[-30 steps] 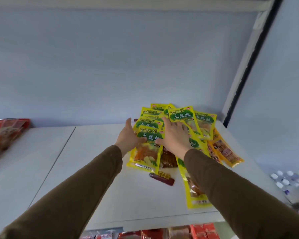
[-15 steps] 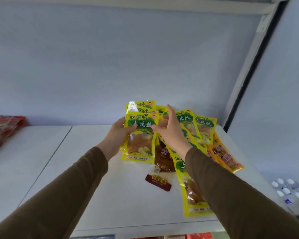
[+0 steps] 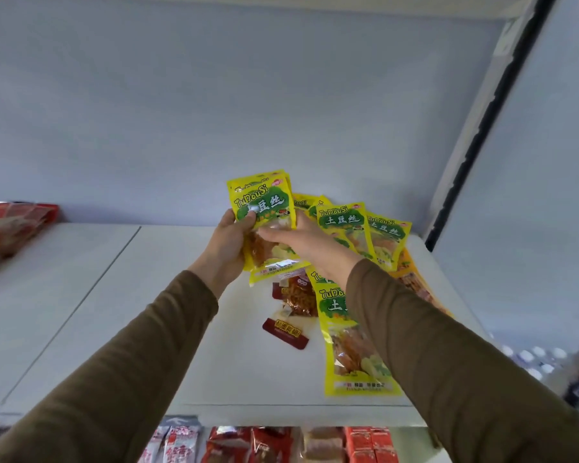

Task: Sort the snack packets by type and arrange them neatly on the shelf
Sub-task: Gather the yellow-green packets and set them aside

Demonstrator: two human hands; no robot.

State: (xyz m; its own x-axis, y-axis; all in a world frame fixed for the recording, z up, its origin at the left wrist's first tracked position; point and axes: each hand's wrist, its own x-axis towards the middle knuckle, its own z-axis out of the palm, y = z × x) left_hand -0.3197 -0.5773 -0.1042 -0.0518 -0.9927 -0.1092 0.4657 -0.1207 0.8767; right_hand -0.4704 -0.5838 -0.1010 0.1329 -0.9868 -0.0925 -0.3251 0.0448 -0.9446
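A stack of yellow-green snack packets (image 3: 264, 208) is lifted above the white shelf (image 3: 131, 312). My left hand (image 3: 229, 243) grips its left edge with the thumb over the front. My right hand (image 3: 301, 240) pinches the stack's lower right side. More yellow packets (image 3: 343, 222) lie fanned on the shelf behind my right hand, and one long yellow packet (image 3: 351, 359) lies near the front edge. A clear packet of orange-brown snack (image 3: 300, 294) and a small dark red packet (image 3: 284, 333) lie under the stack. Orange packets (image 3: 411, 282) peek out beside my right sleeve.
Red packets (image 3: 10, 228) lie at the shelf's far left. The lower shelf holds red and white packets (image 3: 271, 444). A dark upright post (image 3: 482, 125) bounds the shelf on the right. Bare white shelf surface spreads left of the pile.
Both hands gathered yellow packets from the pile, raised them off the shelf and squared them into one upright stack. The view tilted down, showing the lower shelf.
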